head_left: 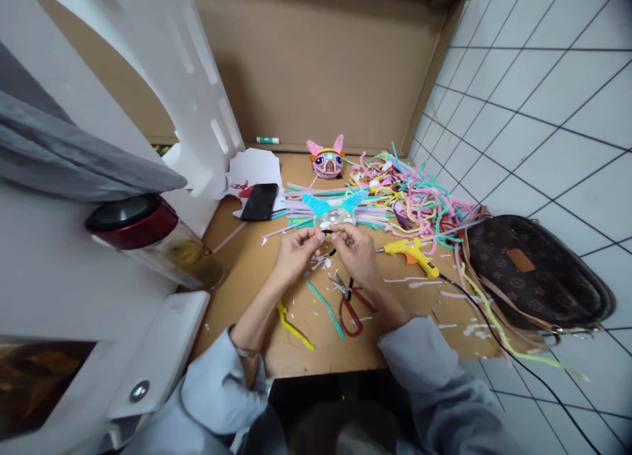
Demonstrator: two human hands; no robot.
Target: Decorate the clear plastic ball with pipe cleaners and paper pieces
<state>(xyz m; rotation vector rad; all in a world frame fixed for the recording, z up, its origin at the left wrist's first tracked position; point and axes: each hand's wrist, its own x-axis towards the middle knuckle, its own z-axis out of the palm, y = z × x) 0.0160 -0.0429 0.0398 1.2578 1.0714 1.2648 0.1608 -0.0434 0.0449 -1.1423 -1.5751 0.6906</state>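
Note:
My left hand [299, 251] and my right hand [354, 249] meet in the middle of the table, fingertips pinched on a short black pipe cleaner [326, 232]. Just beyond them sits a clear round ball [338, 216] with two blue pipe-cleaner horns [316, 205]. Below my right hand lie scissors with red handles [349, 315], their blades apart. A teal pipe cleaner [326, 308] is left of the scissors, and a bent yellow one [292, 324] lies under my left forearm.
A yellow glue gun [412, 254] with a black cord lies at right, near a brown handbag [536, 270]. Tangled pipe cleaners [409, 191] and a pink-horned figure [327, 162] are behind. A phone [259, 201], a red-lidded bottle [162, 241] and a white partition [197, 66] stand left.

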